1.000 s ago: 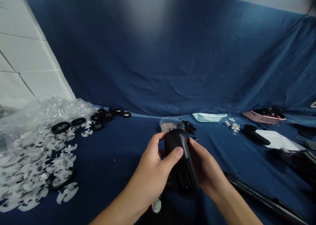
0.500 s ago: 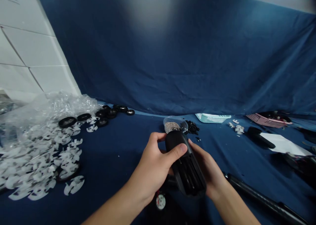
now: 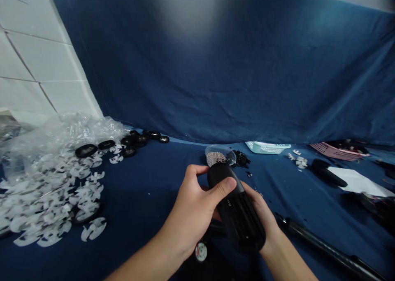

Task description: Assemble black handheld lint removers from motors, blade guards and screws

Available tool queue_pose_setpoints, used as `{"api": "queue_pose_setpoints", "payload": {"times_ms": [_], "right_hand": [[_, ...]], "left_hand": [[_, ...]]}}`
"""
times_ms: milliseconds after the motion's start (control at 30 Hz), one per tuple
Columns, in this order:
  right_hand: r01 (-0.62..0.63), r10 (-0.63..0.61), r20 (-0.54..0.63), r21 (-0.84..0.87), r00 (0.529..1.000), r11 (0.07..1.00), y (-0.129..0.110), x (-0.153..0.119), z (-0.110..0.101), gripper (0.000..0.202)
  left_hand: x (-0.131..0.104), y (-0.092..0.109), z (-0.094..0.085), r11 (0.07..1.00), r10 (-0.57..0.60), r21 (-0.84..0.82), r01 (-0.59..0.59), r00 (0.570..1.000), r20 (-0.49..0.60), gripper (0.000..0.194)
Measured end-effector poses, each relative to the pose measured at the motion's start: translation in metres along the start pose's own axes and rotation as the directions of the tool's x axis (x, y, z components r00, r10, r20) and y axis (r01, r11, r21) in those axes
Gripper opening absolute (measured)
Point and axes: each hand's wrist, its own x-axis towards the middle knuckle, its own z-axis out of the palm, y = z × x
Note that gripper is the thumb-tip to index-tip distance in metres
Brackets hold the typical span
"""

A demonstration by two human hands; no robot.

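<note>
A black elongated plastic housing (image 3: pixel 242 215) with rounded ends is held between both hands, tilted, its near end lower and to the right. My left hand (image 3: pixel 197 203) grips its upper end, the thumb lying across the top face and the fingers round the far side. My right hand (image 3: pixel 262 211) wraps the right side, with most of its fingers hidden behind the housing. Just beyond is a clear plastic bowl (image 3: pixel 230 154) of small metal screws (image 3: pixel 216 157). Below the hands lies a round white-faced part (image 3: pixel 200 251) with a bit of red on it.
White plastic pieces (image 3: pixel 46 203) pile up at left, beside clear plastic bags (image 3: pixel 77 128) and black rings (image 3: pixel 86 151). Small black parts (image 3: pixel 241 159) lie by the bowl. A teal basket (image 3: pixel 268 148) and a pink basket (image 3: pixel 336 151) stand at the back. A black electric screwdriver (image 3: pixel 324 246) lies at right.
The housing's near end has swung slightly right and down, and its face has turned a little. Both hands keep hold of it. The whole view has shifted slightly.
</note>
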Motion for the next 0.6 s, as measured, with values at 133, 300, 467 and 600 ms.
{"api": "queue_pose_setpoints", "payload": {"times_ms": [133, 300, 467, 600], "right_hand": [[-0.104, 0.102, 0.03, 0.075, 0.994, 0.992, 0.0016, -0.0019, -0.001, 0.047], [-0.099, 0.099, 0.003, 0.054, 0.995, 0.994, 0.0038, -0.0008, -0.0052, 0.046], [-0.089, 0.089, 0.003, 0.034, 0.996, 0.995, 0.0053, -0.0006, -0.0066, 0.049], [0.072, -0.074, -0.021, -0.097, 0.997, 0.993, 0.005, 0.0003, -0.0049, 0.047]], "left_hand": [[0.0007, -0.001, 0.0009, 1.0, -0.005, 0.003, 0.005, 1.0, 0.002, 0.054], [0.0003, -0.0032, 0.0017, 1.0, 0.0, 0.028, 0.0, 1.0, -0.01, 0.055], [-0.0012, -0.0048, 0.0024, 1.0, 0.009, 0.03, -0.008, 1.0, -0.011, 0.057], [-0.0003, -0.0072, 0.0022, 0.999, 0.008, 0.036, -0.007, 1.0, -0.027, 0.058]]}}
